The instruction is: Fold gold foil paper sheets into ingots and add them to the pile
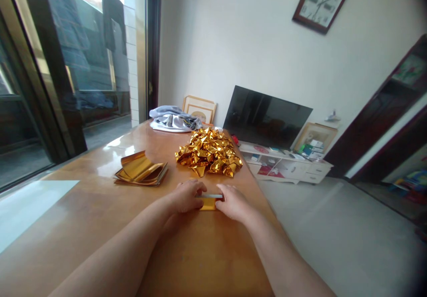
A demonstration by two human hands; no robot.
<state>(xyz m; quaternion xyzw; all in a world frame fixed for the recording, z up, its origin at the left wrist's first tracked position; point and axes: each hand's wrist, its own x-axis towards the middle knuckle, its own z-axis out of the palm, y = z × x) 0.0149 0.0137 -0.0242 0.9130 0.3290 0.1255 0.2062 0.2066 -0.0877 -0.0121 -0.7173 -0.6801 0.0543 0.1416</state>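
Note:
A small sheet of gold foil paper (pixel 209 204) lies on the table in front of me, its far edge folded over and showing a pale strip. My left hand (pixel 187 196) grips its left end, fingers curled and thumb on the gold face. At the right end, my right hand (pixel 232 202) holds it the same way between thumb and fingers. Just beyond my hands rises a heap of folded gold foil pieces (pixel 210 150). To the left sits a loose stack of gold paper sheets (pixel 140 171), the top ones curling up.
The wooden table (pixel 110 226) runs away from me. Bundled pale cloth (pixel 173 119) lies at its far end, and a pale sheet (pixel 33 203) at its left edge. Past the table stand a television (pixel 267 117) and a white cabinet (pixel 290 168). Glass doors (pixel 90 66) are on the left.

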